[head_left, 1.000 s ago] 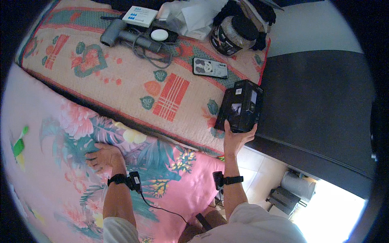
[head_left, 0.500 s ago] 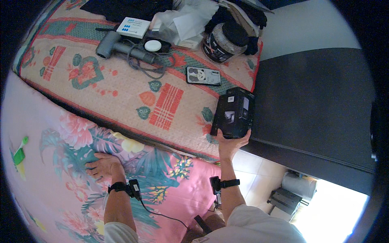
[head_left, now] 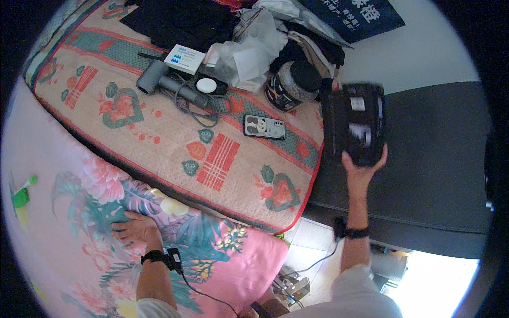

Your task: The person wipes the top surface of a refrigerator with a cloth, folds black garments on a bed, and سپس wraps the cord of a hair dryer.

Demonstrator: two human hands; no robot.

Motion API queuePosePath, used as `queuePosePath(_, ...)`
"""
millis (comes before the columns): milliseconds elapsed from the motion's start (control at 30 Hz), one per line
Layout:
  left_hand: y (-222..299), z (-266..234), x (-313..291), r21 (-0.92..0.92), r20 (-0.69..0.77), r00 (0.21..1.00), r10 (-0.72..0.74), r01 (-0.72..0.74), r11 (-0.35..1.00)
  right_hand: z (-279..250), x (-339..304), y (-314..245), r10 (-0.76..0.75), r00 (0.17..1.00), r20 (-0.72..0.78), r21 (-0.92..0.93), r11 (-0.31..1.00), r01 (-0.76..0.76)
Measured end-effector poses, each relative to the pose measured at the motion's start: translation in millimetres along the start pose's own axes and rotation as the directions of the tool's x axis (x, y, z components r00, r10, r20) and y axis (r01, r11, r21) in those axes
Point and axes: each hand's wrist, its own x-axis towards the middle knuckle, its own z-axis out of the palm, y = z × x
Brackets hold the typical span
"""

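Observation:
A black box [head_left: 345,119] with pale pictures on its face is gripped at its near end by my right hand [head_left: 363,168], thumb and fingers on opposite sides. It is over the left part of the dark cabinet top [head_left: 429,159]; whether it touches the surface I cannot tell. My left hand [head_left: 139,231] lies flat, fingers spread, on the pink floral bedding [head_left: 254,254]. Left of the box, a phone in a panda case [head_left: 264,127] rests on the patterned blanket [head_left: 175,140]. A jar with a black lid [head_left: 293,86] stands behind the phone.
A grey hair dryer [head_left: 172,90] with a coiled cord, a white box [head_left: 184,59] and a round white item [head_left: 206,85] lie farther left. Plastic bags [head_left: 254,53] and dark clothes [head_left: 180,24] are heaped at the back. A green-handled item [head_left: 22,196] is far left.
My right hand has lifted the black box off the blanket's right edge and carried it right, over the cabinet. The view has shifted slightly. My left hand stays in place.

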Motion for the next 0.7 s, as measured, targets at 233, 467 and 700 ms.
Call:
queuePosePath(233,4.3,-18.6,2.2,-0.068,0.182,0.982,-0.041,0.054,0.996,72.1,142.0,-23.3,-0.215,0.933,0.289,-0.029,0.972,0.233)
queuePosePath(467,8.7,-17.7,-1.2,-0.007,0.187,0.981,-0.046,0.048,0.999,109.5,183.6,41.6,-0.168,0.866,0.471,-0.041,0.976,0.212)
queuePosePath(700,1.8,-10.9,3.0,-0.025,0.185,0.981,-0.055,0.060,0.998,92.2,202.7,47.9,0.027,0.772,0.635,0.078,0.992,-0.098)
